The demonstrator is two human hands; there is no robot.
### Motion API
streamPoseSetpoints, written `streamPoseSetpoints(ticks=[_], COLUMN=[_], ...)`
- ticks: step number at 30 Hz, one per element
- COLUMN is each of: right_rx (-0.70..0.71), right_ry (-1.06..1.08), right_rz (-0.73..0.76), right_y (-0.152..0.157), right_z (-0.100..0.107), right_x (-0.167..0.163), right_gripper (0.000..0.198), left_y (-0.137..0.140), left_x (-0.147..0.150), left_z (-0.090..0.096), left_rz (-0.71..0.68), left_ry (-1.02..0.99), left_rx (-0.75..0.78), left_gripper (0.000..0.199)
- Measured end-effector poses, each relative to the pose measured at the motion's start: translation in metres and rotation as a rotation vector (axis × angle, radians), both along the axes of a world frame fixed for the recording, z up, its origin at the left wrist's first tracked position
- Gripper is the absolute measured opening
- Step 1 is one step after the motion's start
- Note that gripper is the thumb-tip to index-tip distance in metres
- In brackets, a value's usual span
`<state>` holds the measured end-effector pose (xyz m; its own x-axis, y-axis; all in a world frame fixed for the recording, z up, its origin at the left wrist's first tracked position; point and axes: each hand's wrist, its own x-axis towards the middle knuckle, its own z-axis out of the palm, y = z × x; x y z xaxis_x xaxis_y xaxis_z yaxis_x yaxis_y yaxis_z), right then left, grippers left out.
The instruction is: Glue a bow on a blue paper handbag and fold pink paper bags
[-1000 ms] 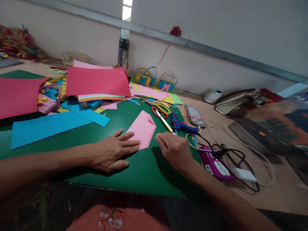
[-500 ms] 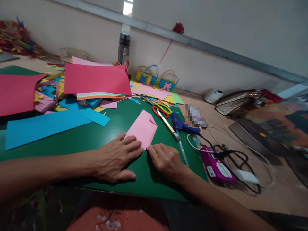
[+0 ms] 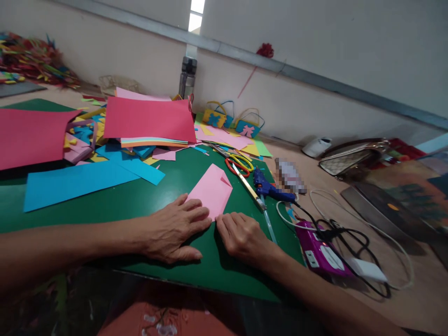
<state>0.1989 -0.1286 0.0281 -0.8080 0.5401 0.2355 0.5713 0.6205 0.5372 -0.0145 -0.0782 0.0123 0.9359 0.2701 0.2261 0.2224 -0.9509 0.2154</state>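
Observation:
A folded piece of pink paper (image 3: pixel 211 190) lies on the green board, its far right corner turned in with a small flap. My left hand (image 3: pixel 175 228) rests flat across the paper's near left part, fingers stretched out and thumb apart on the board. At the near right corner, my right hand (image 3: pixel 241 233) is closed, its curled fingertips pressed on the paper's edge. Its palm side is hidden. Beyond the paper lie red- and yellow-handled scissors (image 3: pixel 241 166), a long cutter-like blade (image 3: pixel 249 186) and a blue glue gun (image 3: pixel 268 185) with a clear glue stick.
The green board (image 3: pixel 147 200) covers the table's front. Blue strips (image 3: pixel 77 182), red sheets (image 3: pixel 150 116) and colourful scraps lie left. Small paper baskets (image 3: pixel 248 127) stand behind. A purple power strip (image 3: pixel 320 249) with tangled cables (image 3: pixel 345 233) sits right, near a grey-brown case (image 3: pixel 378 205).
The camera view has shifted a little, so everything appears slightly further right. My hands stay at the near edge of the pink paper, with hardly any movement.

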Motion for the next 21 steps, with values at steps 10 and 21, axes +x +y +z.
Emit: streamPoseSetpoints(ticks=[10,21], right_rx=[0.018,0.008], right_ry=[-0.018,-0.019], right_rz=[0.02,-0.005], right_y=[0.0038,-0.0007], right_z=[0.0015,0.0016], right_x=[-0.0022,-0.0018], right_gripper=[0.02,0.021], left_y=[-0.0006,-0.0019], left_x=[0.0005,0.0003], left_z=[0.0002,0.0003], left_rz=[-0.001,0.003], left_ry=[-0.023,0.007], left_rx=[0.012,0.005], left_gripper=[0.057,0.057])
